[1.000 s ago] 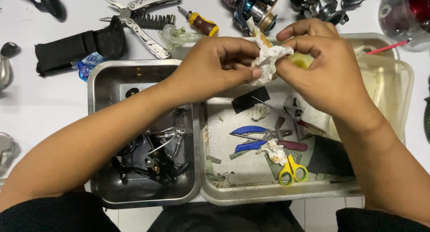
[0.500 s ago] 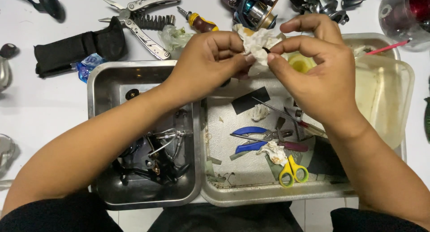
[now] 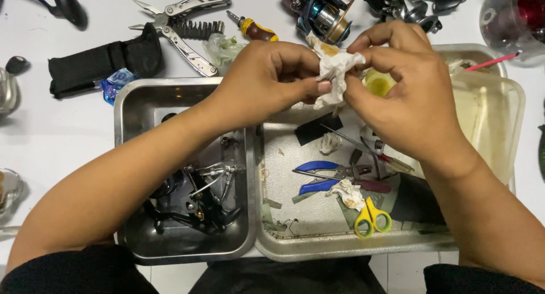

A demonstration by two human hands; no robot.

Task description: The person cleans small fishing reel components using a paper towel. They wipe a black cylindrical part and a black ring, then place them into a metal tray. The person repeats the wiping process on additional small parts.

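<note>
White crumpled tissue (image 3: pixel 335 72) pinched in both grips — left hand (image 3: pixel 267 81), right hand (image 3: pixel 409 95) — whatever it wraps hidden

White crumpled tissue (image 3: pixel 335 69) with tan stains; blue-handled pliers (image 3: pixel 318 176); yellow-handled scissors (image 3: pixel 372 217); silver metal trays (image 3: pixel 128 135); black pouch (image 3: pixel 105 61).
</note>
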